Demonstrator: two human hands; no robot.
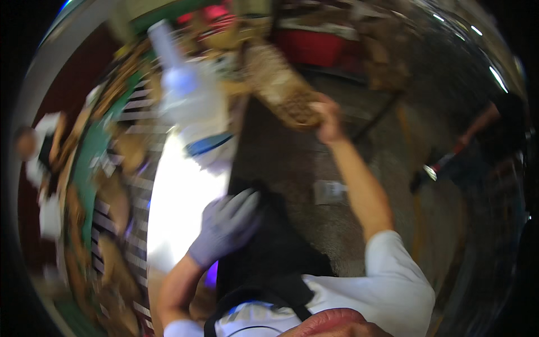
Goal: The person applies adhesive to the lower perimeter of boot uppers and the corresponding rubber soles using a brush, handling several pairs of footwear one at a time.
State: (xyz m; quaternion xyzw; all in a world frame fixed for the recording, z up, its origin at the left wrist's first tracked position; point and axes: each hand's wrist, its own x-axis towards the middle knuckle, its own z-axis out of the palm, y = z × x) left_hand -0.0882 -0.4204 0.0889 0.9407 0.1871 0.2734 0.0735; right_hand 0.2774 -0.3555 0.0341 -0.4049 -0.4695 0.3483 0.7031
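My right hand (pixel 328 119) is bare and reaches forward, its fingers closed on the near end of a long tan piece (pixel 278 78). That piece has rounded ends like a shoe sole and a brown, lumpy-looking near end; motion smears it, so its exact kind is unclear. My left hand (pixel 227 224) wears a pale grey glove, with its fingers loosely bent and slightly apart. It hovers by the right edge of a brightly lit white panel (pixel 177 196) and appears to hold nothing. Past the panel lies a flat blue object (pixel 209 144), beside a whitish translucent bottle-like shape (pixel 188 95).
On the left runs a green-edged bench (pixel 90 168) with several brown pieces (pixel 115 196) on it. A person (pixel 45 151) stands beyond it. At right, another person's arm (pixel 483 124) holds a red-handled object (pixel 449 157). A red bin (pixel 309 48) is at the back.
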